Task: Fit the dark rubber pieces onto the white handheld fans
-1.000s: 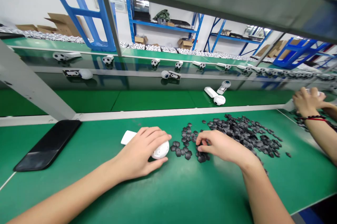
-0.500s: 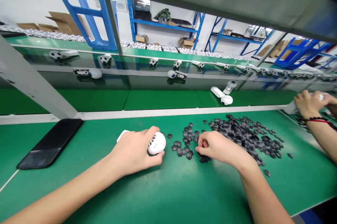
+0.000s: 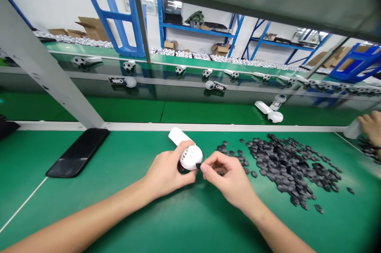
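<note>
Right hand (image 3: 231, 177) has moved to white ball (image 3: 191, 158), pinching half-hidden black piece (image 3: 198, 165); left hand (image 3: 166, 173) grips ball's left side.

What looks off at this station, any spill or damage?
No clear damage. A few black pieces lie strayed from the pile, at its near and right edges; loose, but still on the bench. Also, a blue stool sits legs-up on the far bench, odd for a seat, though probably just parked.
</note>
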Demonstrator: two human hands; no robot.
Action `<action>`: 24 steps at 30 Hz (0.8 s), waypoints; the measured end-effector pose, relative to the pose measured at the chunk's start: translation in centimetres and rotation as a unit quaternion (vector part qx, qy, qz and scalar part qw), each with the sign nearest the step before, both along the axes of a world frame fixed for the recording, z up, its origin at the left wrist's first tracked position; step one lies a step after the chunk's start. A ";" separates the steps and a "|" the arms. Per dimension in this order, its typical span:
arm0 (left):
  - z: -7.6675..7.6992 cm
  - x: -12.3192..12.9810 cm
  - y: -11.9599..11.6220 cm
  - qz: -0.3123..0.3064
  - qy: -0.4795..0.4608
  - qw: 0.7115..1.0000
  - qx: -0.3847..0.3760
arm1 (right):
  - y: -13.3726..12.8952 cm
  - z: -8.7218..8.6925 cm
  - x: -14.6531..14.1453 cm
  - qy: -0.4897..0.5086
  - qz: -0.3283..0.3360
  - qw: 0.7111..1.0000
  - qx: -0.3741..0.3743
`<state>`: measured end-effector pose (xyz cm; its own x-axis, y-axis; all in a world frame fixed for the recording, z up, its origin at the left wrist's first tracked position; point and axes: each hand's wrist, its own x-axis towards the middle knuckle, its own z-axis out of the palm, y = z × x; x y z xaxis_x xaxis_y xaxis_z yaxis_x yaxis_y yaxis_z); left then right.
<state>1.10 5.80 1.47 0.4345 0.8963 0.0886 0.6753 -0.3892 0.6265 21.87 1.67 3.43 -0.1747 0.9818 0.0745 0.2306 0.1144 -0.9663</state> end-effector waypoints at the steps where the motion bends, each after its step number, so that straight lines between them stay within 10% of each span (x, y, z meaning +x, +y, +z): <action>1: 0.0 0.1 -0.1 0.005 -0.008 1.000 -0.005 | 0.0 -0.4 -0.4 -0.005 -0.005 1.000 0.019; 24: 0.8 -0.1 -0.1 -0.030 -0.127 0.987 -0.094 | 0.1 -1.9 -1.0 -0.074 0.001 0.992 0.097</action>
<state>0.96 5.69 2.31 0.4717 0.8810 0.0359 0.4662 -0.2837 0.8379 20.84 1.74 1.55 -0.1997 0.9510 0.2358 0.3686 0.2959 -0.8812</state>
